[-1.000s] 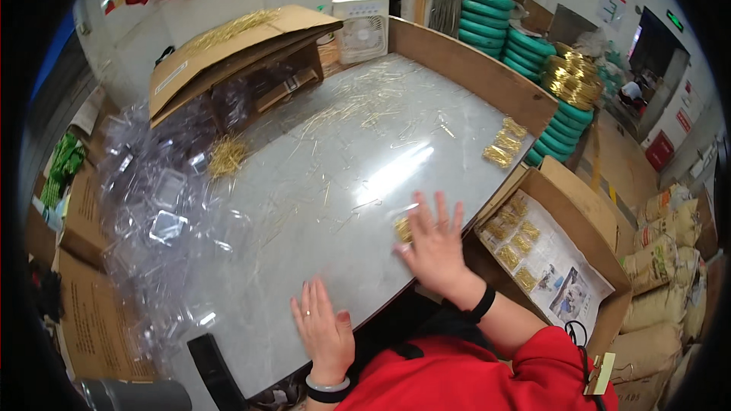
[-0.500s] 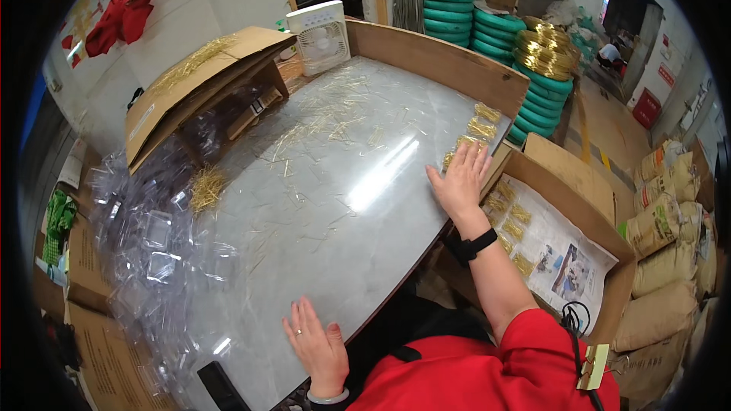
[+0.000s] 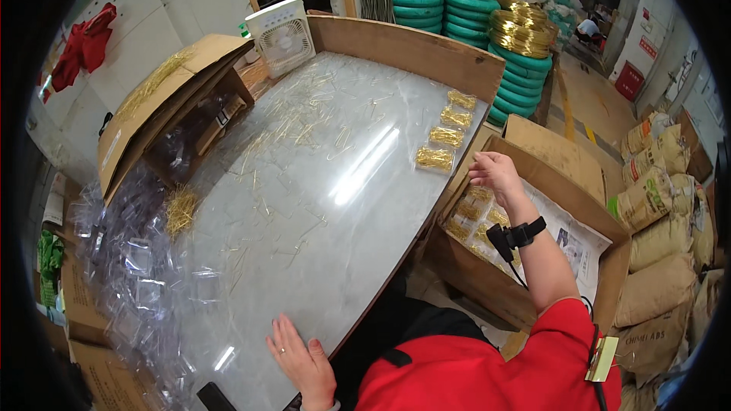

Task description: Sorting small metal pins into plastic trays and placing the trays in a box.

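At the right edge of the grey worktable [image 3: 358, 251], the right hand [image 3: 496, 173] is positioned over the side of an adjoining cardboard box [image 3: 476, 281], near the closest of four gold wire packs [image 3: 446, 136] and apart from it. Its wrist is bent and its fingers are half curled, with thumb and fingertips close together; whether anything is pinched between them cannot be determined. The four packs form a row along the table's right edge. Further wire packs [image 3: 468, 211] lie inside the box, beneath and beside the right forearm. The left hand [image 3: 303, 364] is released and holds nothing; it lies palm down at the table's near edge, fingers extended and slightly spread. Markings are as follows: newspaper [image 3: 590, 255] lining the box carries a printed picture; one stacked sack [image 3: 659, 335] bears dark lettering, and another sack [image 3: 643, 190] coloured print; a lower-left carton [image 3: 110, 380] shows lines of text; a white label [image 3: 112, 148] on the folded cardboard [image 3: 209, 53] is too small to read.
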A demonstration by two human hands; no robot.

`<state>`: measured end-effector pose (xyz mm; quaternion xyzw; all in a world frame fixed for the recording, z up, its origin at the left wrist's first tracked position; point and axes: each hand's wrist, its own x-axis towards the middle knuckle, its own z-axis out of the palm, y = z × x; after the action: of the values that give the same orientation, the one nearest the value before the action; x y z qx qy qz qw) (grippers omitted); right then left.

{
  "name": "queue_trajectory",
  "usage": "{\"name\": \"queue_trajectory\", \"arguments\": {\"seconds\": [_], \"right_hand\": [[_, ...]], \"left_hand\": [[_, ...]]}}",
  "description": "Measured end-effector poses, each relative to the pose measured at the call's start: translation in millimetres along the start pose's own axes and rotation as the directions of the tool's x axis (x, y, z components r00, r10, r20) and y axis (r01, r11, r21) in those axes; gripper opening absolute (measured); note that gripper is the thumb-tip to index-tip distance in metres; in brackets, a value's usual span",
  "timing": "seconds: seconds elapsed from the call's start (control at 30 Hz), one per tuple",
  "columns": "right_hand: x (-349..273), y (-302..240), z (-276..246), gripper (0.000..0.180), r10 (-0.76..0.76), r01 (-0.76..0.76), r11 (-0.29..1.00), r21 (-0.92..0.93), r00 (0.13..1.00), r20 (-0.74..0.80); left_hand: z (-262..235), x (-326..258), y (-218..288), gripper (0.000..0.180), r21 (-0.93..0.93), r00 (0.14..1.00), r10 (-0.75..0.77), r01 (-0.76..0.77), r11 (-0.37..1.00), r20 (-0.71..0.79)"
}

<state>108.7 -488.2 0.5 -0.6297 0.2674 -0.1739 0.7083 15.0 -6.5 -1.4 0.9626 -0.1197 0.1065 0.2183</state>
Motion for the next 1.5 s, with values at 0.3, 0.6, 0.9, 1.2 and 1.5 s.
{"name": "queue_trajectory", "arguments": {"seconds": [0.3, 0.6, 0.9, 1.2, 1.5], "right_hand": [[34.5, -13.3, 12.3, 0.021, 0.143, -0.138, 0.989, -0.047, 0.981, 0.129], [55.3, -31.9, 17.4, 0.018, 0.379, -0.327, 0.912, -0.249, 0.903, 0.204], [41.2, -36.9, 22.2, 0.017, 0.400, -0.344, 0.914, -0.217, 0.855, 0.329], [9.8, -35.1, -46.5, 0.014, 0.214, -0.228, 0.973, -0.035, 0.833, 0.511], [-43.5, 39.2, -237.9, 0.016, 0.263, -0.232, 0.963, -0.137, 0.917, 0.299]], "left_hand": [[2.4, 1.0, 2.6, 0.060, 0.080, 1.000, 0.013, -0.011, 0.997, -0.026], [2.4, 1.3, 5.1, 0.064, 0.029, 1.000, -0.014, 0.015, 0.999, -0.020], [-0.3, -0.3, 4.9, 0.065, 0.054, 0.999, -0.034, 0.034, 0.998, 0.004], [2.6, 4.4, 4.6, 0.059, 0.110, 1.000, -0.005, 0.008, 0.994, -0.021], [3.6, 4.9, 7.1, 0.056, 0.059, 0.999, -0.032, 0.034, 0.998, -0.030]]}}
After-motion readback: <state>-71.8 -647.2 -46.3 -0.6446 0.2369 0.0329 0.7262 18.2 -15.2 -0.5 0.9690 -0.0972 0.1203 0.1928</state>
